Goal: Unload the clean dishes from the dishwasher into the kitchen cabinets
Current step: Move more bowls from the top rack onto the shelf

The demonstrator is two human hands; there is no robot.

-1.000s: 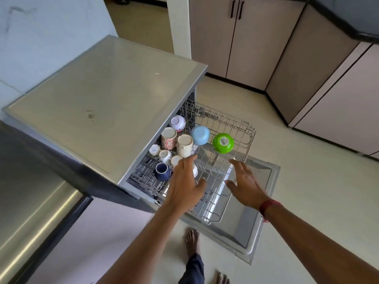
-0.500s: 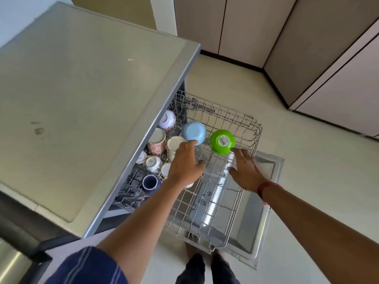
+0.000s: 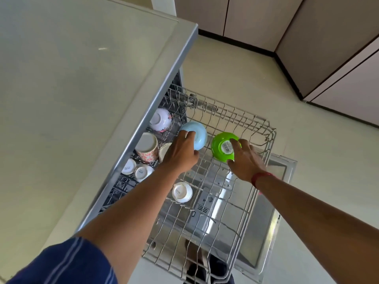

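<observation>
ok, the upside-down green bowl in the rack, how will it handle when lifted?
Probably light: the green bowl looks like thin glossy plastic, so it is unlikely to break. Possibly slippery: its wall is smooth and curved, and the right hand spans its stickered base, thumb near the rim. Upside down on the rack wires, it may catch a tine if dragged.

wire rack (image 3: 235,117): grey coated metal wire, smooth, dull sheen.
green bowl (image 3: 218,154): glossy plastic; paper barcode label (image 3: 225,146) on its base.
light-blue bowl (image 3: 200,136): smooth, soft gloss, perhaps plastic too.
patterned mug (image 3: 146,155), at 9 o'clock from the light-blue bowl: glazed ceramic.
white cup (image 3: 181,192), at 6 o'clock from the light-blue bowl: shiny glazed ceramic.
dishwasher top (image 3: 82,78): matt, smooth; brushed-metal edge strip (image 3: 159,99).
door liner (image 3: 272,212), at 5 o'clock: satin stainless steel.
sleeve (image 3: 67,263): striped woven cloth.
wristband (image 3: 261,177): red thread.
cabinet doors (image 3: 338,37): matt laminate.
</observation>
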